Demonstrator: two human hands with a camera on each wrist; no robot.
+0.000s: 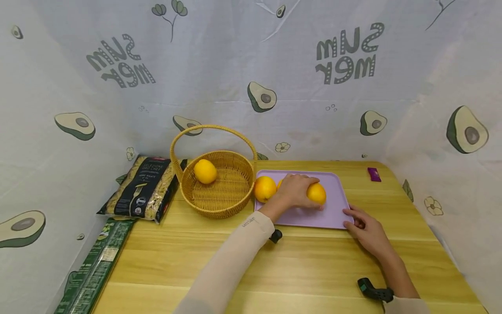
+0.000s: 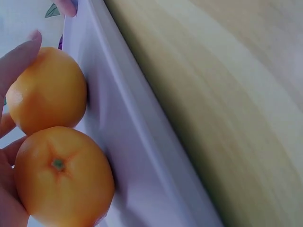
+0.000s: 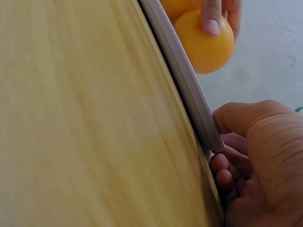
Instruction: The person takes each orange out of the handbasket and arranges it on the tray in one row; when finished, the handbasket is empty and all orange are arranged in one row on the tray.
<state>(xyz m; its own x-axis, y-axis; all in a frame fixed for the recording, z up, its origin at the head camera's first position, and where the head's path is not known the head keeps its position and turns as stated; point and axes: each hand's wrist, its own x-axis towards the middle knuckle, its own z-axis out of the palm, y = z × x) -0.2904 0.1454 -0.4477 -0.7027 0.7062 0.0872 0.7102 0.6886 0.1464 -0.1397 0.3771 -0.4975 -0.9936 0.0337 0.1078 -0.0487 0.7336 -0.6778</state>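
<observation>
On a light purple tray (image 1: pixel 333 209), my left hand (image 1: pixel 295 192) grips an orange (image 1: pixel 316 193) at its right side, with the thumb (image 3: pixel 211 16) pressed on the fruit. A second orange (image 2: pixel 66 177) lies against it near the palm, mostly hidden from the head view by the hand. Further left on the tray sits another orange (image 1: pixel 265 189). My right hand (image 1: pixel 366 231) holds the tray's front right corner; in the right wrist view its fingers (image 3: pixel 225 179) curl under the rim while the thumb side bears on the tray.
Left of the tray stands a wicker basket (image 1: pixel 219 211) with a tall handle and one orange (image 1: pixel 205 171) inside. Beyond it lie a pasta bag (image 1: pixel 143 187) and a long green package (image 1: pixel 100 261). A small purple packet (image 1: pixel 374 174) rests at the back right.
</observation>
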